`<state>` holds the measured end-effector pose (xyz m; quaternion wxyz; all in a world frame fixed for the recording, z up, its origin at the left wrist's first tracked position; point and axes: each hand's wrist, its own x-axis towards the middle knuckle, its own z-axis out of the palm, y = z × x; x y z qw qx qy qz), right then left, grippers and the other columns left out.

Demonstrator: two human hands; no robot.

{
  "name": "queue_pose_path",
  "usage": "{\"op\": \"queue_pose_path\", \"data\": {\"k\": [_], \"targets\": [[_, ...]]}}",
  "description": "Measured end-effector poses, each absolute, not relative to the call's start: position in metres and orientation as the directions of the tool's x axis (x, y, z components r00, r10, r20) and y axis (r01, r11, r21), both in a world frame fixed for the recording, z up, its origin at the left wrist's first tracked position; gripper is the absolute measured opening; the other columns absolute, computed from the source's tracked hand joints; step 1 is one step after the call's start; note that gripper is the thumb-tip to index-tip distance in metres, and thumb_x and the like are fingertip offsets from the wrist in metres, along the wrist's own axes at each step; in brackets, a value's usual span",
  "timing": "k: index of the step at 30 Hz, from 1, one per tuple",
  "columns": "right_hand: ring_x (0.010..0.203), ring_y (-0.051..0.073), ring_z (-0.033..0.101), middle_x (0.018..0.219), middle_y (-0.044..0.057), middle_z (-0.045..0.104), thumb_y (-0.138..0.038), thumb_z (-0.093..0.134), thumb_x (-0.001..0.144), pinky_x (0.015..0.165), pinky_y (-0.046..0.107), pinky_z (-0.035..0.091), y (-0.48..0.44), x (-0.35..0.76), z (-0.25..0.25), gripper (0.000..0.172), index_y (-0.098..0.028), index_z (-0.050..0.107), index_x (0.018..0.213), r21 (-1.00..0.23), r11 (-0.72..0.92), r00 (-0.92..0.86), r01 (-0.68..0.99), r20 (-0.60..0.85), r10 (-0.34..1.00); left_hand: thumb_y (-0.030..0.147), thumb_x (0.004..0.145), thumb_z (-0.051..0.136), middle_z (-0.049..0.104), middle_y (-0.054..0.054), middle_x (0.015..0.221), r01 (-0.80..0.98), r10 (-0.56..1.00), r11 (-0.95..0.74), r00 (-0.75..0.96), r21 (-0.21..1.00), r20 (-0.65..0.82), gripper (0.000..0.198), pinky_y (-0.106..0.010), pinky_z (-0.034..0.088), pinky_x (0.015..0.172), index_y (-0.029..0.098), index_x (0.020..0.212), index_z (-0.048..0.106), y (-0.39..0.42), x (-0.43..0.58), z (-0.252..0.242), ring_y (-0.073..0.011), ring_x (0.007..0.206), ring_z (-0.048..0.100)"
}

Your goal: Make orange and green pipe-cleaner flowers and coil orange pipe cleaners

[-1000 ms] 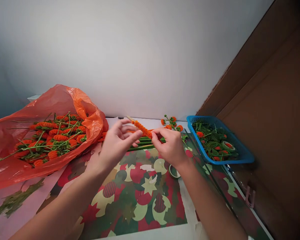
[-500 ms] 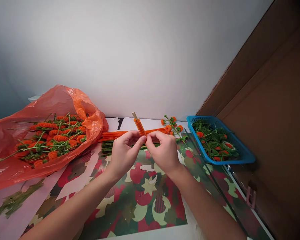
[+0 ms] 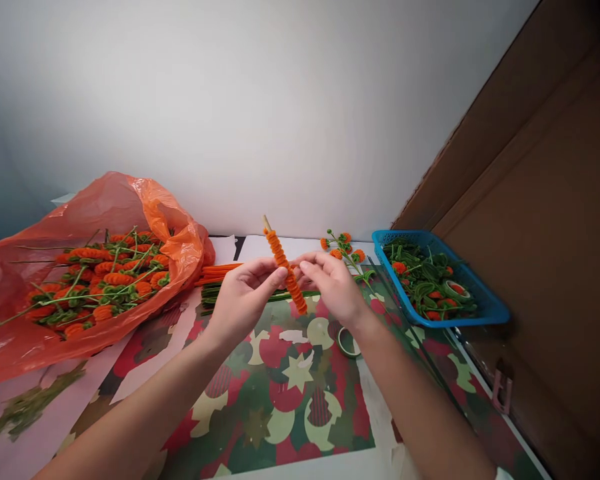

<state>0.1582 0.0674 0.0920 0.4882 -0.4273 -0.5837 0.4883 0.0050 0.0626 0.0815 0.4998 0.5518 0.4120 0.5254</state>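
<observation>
A thin light stick (image 3: pixel 265 222) carries a tight coil of fuzzy orange pipe cleaner (image 3: pixel 279 251). My left hand (image 3: pixel 243 293) pinches this coil around its middle between thumb and fingers, and the stick leans with its bare tip up and away. Just right of the coil is my right hand (image 3: pixel 336 287), its thumb and fingertips drawn together; whatever they pinch is too small to make out. Behind my hands lie a bundle of straight orange pipe cleaners (image 3: pixel 217 273) and a bundle of green ones (image 3: pixel 215 293), both partly hidden.
At left an orange plastic bag (image 3: pixel 180 250) holds many orange coiled pieces with green stems. A blue basket (image 3: pixel 490 317) at right contains green and orange pieces. An orange flower spray (image 3: pixel 350 250) and a tape roll (image 3: pixel 349 343) lie on the patterned sheet (image 3: pixel 280 380).
The coil has been raised and shows at greater length, its lower end now below my left fingers. My right hand has moved slightly right, off the lower end. The tape roll has come into sight.
</observation>
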Motion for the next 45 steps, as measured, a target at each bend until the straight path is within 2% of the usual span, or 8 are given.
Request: {"op": "queue_pose_path", "data": {"k": [5,8,11,16,20,28,36,45], "targets": [[0.090,0.014,0.062,0.103,0.005,0.064,-0.030,0.058,0.085,0.084,0.030,0.052,0.075,0.170,0.095,0.023,-0.021,0.060,0.105,-0.983,0.174,-0.217,-0.053,0.182,0.959,0.037,0.077,0.072,0.071,-0.009,0.101,-0.245,0.921,0.066,0.389,0.967,0.035,0.027,-0.030,0.052,0.079,0.018,0.096,0.072,0.065,0.001,0.087,-0.0199,0.090,0.065],[0.088,0.014,0.060,0.095,0.004,0.063,-0.038,0.058,0.086,0.080,0.028,0.052,0.075,0.168,0.091,0.021,-0.019,0.060,0.094,-0.980,0.181,-0.332,-0.087,0.200,0.922,0.036,0.075,0.074,0.071,-0.009,0.100,-0.252,0.871,0.188,0.489,0.949,-0.043,0.027,-0.029,0.053,0.077,0.019,0.095,0.073,0.065,0.001,0.086,-0.0186,0.087,0.066],[0.071,0.011,0.054,0.078,0.000,0.055,-0.043,0.059,0.085,0.066,0.023,0.050,0.073,0.165,0.090,0.024,-0.019,0.056,0.084,-0.968,0.240,-0.295,-0.073,0.251,0.922,0.033,0.074,0.075,0.072,-0.008,0.096,-0.239,0.862,0.222,0.502,0.945,-0.076,0.024,-0.029,0.053,0.079,0.019,0.093,0.074,0.064,0.002,0.086,-0.0181,0.085,0.067],[0.057,0.008,0.047,0.075,-0.002,0.051,-0.049,0.052,0.089,0.053,0.021,0.046,0.068,0.163,0.092,0.029,-0.020,0.050,0.084,-0.963,0.271,-0.264,-0.003,0.262,0.928,0.032,0.072,0.074,0.073,-0.010,0.086,-0.205,0.863,0.213,0.497,0.955,-0.086,0.023,-0.036,0.054,0.078,0.016,0.088,0.074,0.063,0.004,0.086,-0.0223,0.079,0.069],[0.049,0.007,0.046,0.069,-0.004,0.048,-0.050,0.047,0.092,0.046,0.020,0.044,0.064,0.161,0.088,0.029,-0.022,0.047,0.087,-0.954,0.299,-0.250,0.008,0.288,0.924,0.033,0.075,0.072,0.071,-0.008,0.080,-0.236,0.874,0.235,0.476,0.943,-0.099,0.021,-0.029,0.052,0.067,0.015,0.086,0.072,0.059,0.008,0.088,-0.0157,0.066,0.063],[0.064,0.011,0.054,0.075,-0.001,0.053,-0.051,0.043,0.094,0.061,0.023,0.049,0.060,0.156,0.082,0.030,-0.022,0.050,0.089,-0.865,0.493,-0.135,0.094,0.480,0.867,0.032,0.078,0.069,0.062,-0.003,0.077,-0.341,0.877,0.249,0.476,0.906,-0.062,0.018,-0.021,0.040,0.058,0.015,0.081,0.070,0.050,0.013,0.093,-0.0093,0.062,0.049],[0.064,0.011,0.055,0.075,-0.001,0.055,-0.046,0.045,0.095,0.064,0.024,0.048,0.057,0.156,0.084,0.024,-0.023,0.051,0.091,-0.843,0.536,-0.156,0.052,0.523,0.838,0.038,0.080,0.069,0.060,-0.002,0.072,-0.332,0.844,0.320,0.526,0.887,-0.108,0.022,-0.019,0.035,0.052,0.016,0.079,0.069,0.050,0.008,0.089,-0.0081,0.058,0.045],[0.067,0.010,0.054,0.078,-0.001,0.055,-0.038,0.047,0.095,0.064,0.024,0.047,0.056,0.157,0.088,0.018,-0.022,0.052,0.088,-0.808,0.588,-0.201,-0.044,0.584,0.787,0.032,0.072,0.079,0.063,-0.002,0.075,-0.446,0.787,0.458,0.606,0.769,-0.117,0.022,-0.014,0.042,0.056,0.013,0.078,0.070,0.051,0.010,0.086,-0.0055,0.062,0.053]]}}
